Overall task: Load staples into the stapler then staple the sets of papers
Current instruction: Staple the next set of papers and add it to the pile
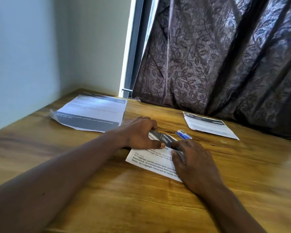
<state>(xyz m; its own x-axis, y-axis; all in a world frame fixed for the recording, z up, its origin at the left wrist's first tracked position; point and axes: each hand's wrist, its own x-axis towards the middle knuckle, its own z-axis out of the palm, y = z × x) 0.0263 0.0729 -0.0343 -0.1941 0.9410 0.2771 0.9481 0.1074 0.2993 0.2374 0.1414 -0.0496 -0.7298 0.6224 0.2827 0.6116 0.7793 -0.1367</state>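
1. Wooden, honey-brown worktop (107,190) fills the lower half of the frame and carries three sets of printed papers.
2. The middle paper set (149,163) lies at the centre of the frame, white with black text. Its dark header band, marked "BEDROOM", is curled up off the wood.
3. The left grip (138,132), a bare hand reaching in from the lower left, has its fingers curled round the raised top edge of that set, with the thumb tip pressed against the band.
4. The right grip (193,162), entering from the lower right, pinches the same set at its right edge between thumb and forefinger. The rest of the hand rests over the sheet.
5. A small blue staple box (183,134) lies on the wood just above the right grip, apart from the papers.
6. The left paper set (92,111) sits in the upper left of the worktop, one corner bent up.
7. The right paper set (208,126) lies at the right, near a dark leaf-patterned curtain (225,56).
8. A pale wall (32,56) fills the upper left.
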